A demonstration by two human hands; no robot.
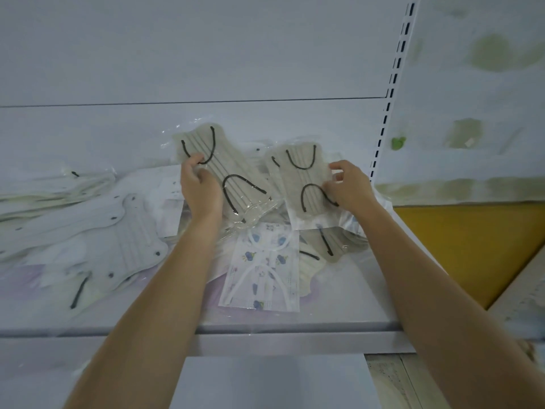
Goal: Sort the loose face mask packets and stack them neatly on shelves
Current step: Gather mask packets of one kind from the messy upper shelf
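1. Far left of the white metal shelf (324, 320) there's a messy spread of white pleated face masks in clear plastic packets (73, 231). They overlap each other, and a couple of black ear loops poke out near the front edge.
2. Next is the left hand (200, 187), raised above the shelf. Its fingers (194, 160) are curled round the left edge of a grey-beige pleated face mask with black ear loops in a clear packet (236, 178), pinching it near the top. That packet is tilted, with its upper end leaning left and its lower end hanging down toward the pile.
3. Dead centre, lying flat on the shelf between the two forearms, is a white face mask with little blue prints and white loops in a clear packet (262, 273). Nobody's touching it.
4. Just right of that, the right hand (351, 187) holds a second grey-beige mask packet with black loops (303, 184), more or less upright. The fingers (336, 166) pinch its right edge, with the thumb on the front. The two held packets sit side by side, close, though I can't tell if they touch.
5. Under the right hand there's a loose heap of more greyish mask packets (333, 246) on the shelf.
6. Further right is the white slotted shelf upright (386, 119), then a yellow panel (466, 246) off past the shelf's end.
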